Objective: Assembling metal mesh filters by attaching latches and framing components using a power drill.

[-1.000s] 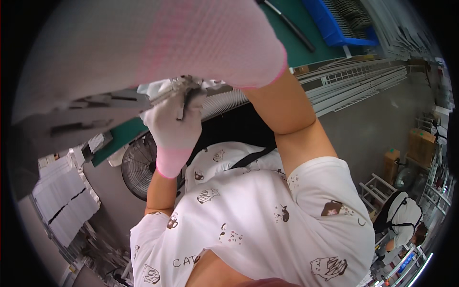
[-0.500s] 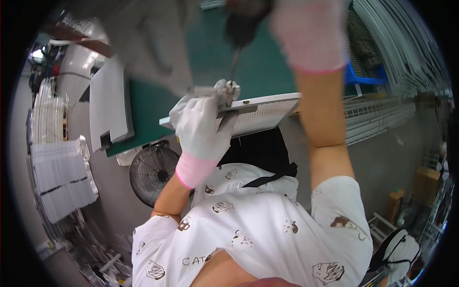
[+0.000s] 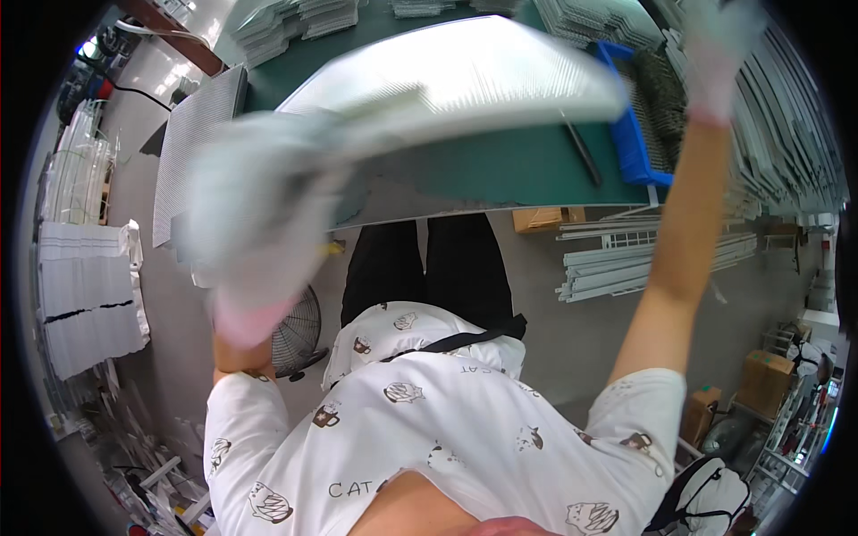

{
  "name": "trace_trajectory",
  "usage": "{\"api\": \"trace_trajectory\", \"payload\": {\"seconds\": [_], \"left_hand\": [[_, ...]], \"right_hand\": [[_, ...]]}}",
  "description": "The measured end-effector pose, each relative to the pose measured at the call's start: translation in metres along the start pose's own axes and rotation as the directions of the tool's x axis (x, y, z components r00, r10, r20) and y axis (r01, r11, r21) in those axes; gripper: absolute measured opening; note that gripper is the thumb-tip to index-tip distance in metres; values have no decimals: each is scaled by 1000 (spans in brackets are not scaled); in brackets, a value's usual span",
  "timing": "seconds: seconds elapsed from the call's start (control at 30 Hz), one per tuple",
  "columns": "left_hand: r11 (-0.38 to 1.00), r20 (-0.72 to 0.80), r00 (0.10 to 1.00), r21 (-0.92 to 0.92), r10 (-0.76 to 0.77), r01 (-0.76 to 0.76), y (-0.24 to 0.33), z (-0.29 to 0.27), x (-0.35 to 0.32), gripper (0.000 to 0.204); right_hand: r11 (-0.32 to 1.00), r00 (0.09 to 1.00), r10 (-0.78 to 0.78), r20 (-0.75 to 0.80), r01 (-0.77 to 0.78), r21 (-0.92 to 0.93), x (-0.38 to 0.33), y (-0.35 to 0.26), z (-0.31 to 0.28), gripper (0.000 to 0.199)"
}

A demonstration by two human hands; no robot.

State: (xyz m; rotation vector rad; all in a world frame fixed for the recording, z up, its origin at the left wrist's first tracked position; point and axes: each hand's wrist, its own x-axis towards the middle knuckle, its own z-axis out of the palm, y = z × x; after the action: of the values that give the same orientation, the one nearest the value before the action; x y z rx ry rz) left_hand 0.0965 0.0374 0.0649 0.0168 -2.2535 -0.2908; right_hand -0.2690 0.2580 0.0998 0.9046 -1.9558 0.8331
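Observation:
My left hand [image 3: 259,192], in a white glove with a pink cuff, is blurred by motion and closed on the near left end of a white grille panel [image 3: 500,76]. The panel is raised over the green table [image 3: 483,165], slanting away to the right, and is partly smeared. At the far right, my right hand [image 3: 722,45] is reached out in a like glove beside a stack of white frames [image 3: 786,125]. Its fingers are too blurred to make out. On the table lies a slim tool with a black handle [image 3: 584,156], below the panel's right end.
A blue bin [image 3: 636,165] holding dark mesh-like pieces stands at the table's right. Stacks of grilles [image 3: 326,16] line the far edge. A pale panel stack [image 3: 192,161] is at the left. A black floor fan [image 3: 299,335] and white metal strips [image 3: 617,272] are lower down.
The panel has gone from the table's near edge up and away over the table, my left hand moving left with it. My right hand has moved from the dark driver to the far right.

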Motion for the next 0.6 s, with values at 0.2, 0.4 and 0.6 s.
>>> {"api": "trace_trajectory", "payload": {"seconds": [0.2, 0.4, 0.6], "left_hand": [[960, 256, 936, 80, 241, -269, -25, 115, -139, 31], [989, 357, 925, -30, -127, 148, -17, 90, -164, 40], [747, 270, 707, 75, -653, 661, -55, 51, -173, 31]], "right_hand": [[923, 871, 149, 468, 48, -383, -244, -4, 33, 52], [818, 773, 268, 575, 133, -560, -245, -14, 47, 45], [965, 840, 260, 475, -243, -98, -227, -10, 58, 36]]}}
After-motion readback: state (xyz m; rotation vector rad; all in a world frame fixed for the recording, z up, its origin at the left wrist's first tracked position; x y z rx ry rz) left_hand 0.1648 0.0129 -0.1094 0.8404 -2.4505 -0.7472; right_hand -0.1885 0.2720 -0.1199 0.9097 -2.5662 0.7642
